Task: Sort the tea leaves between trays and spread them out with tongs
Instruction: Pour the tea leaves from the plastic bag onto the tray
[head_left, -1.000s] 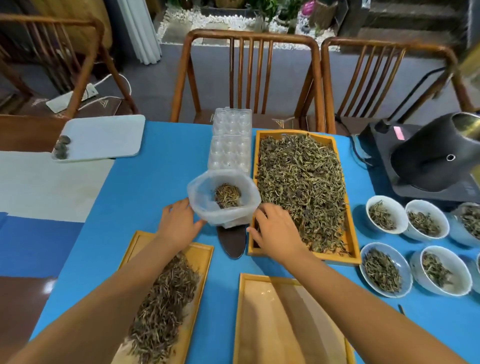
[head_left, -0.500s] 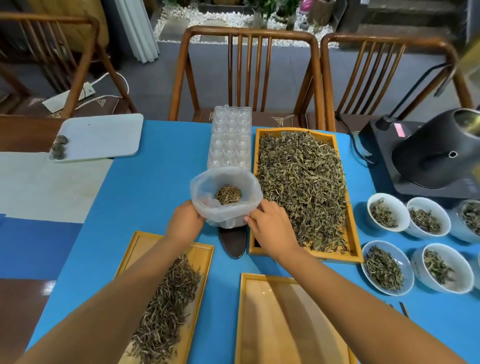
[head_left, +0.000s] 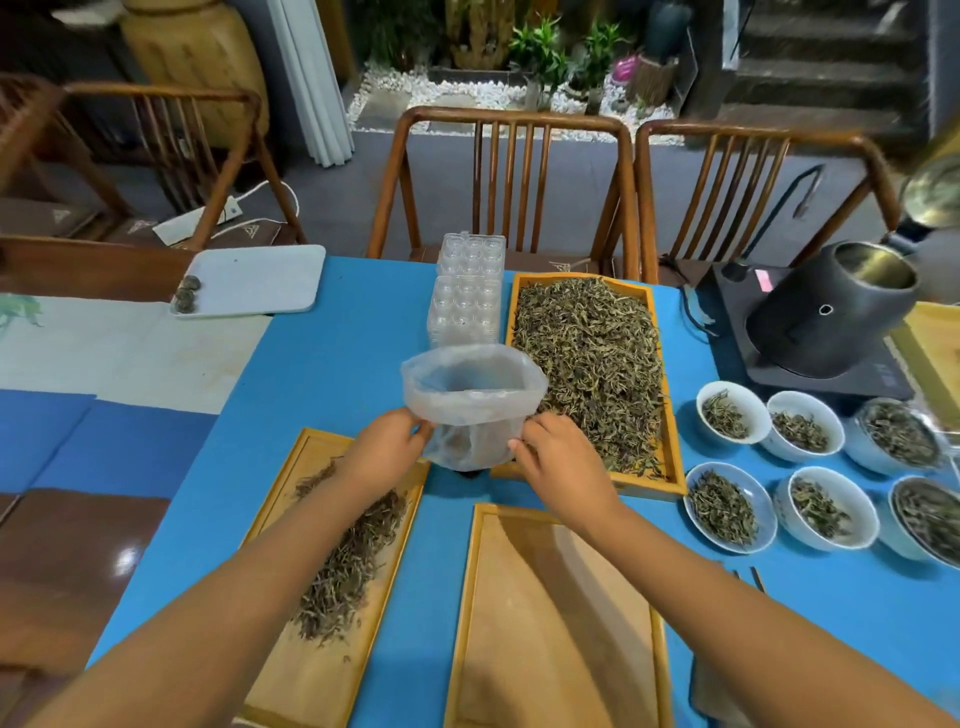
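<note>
Beneath the translucent plastic bag (head_left: 470, 410), a dark object is almost wholly hidden, and what it is cannot be told; the bag's contents are only faintly seen through the cloudy film. The bag is pinched at its sides by the left hand (head_left: 387, 447) and the right hand (head_left: 558, 462), its mouth held open and rounded. Long, wiry tea leaves (head_left: 589, 358) are heaped thickly in the far wooden tray (head_left: 670, 415); a thinner streak lies in the left tray (head_left: 332, 670), partly covered by the forearm. The smooth near tray (head_left: 561, 634) is cut off by the lower edge. Tongs cannot be made out.
</note>
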